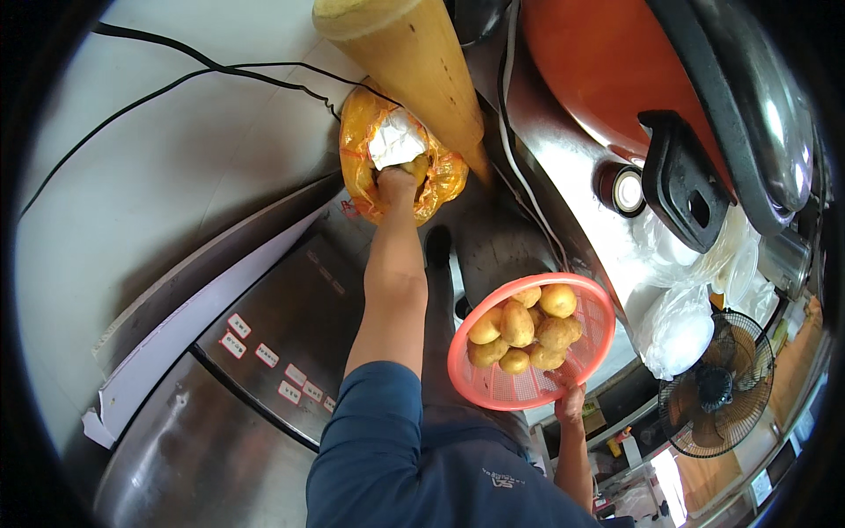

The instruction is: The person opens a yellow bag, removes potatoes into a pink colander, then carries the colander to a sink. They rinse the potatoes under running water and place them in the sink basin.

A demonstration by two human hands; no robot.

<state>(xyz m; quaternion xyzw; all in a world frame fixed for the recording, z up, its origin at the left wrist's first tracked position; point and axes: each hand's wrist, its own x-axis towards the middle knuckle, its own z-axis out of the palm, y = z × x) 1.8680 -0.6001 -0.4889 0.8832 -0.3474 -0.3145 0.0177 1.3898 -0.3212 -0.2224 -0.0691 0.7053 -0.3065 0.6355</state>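
Note:
My left hand (396, 183) reaches down into an orange plastic bag (357, 142), and its fingers are hidden inside. A crumpled white sheet (397, 142) lies at the bag's mouth, just beyond the hand. Something round and yellowish-brown, possibly a potato (418, 167), shows beside it. My right hand (570, 400) grips the rim of a coral-pink plastic mesh basket (515, 395) on its near right side. Several unpeeled potatoes (517, 323) rest in the basket, which tilts so that its inside faces me.
A thick tapered wooden piece (422, 66) leans over the bag. On the right, a steel counter (561, 155) holds a large orange pot (601, 59), a jar (627, 189) and plastic bags (676, 327). An electric fan (715, 389) stands beyond. Steel cabinet panels (198, 429) bear labels. Black cables (224, 69) cross the wall.

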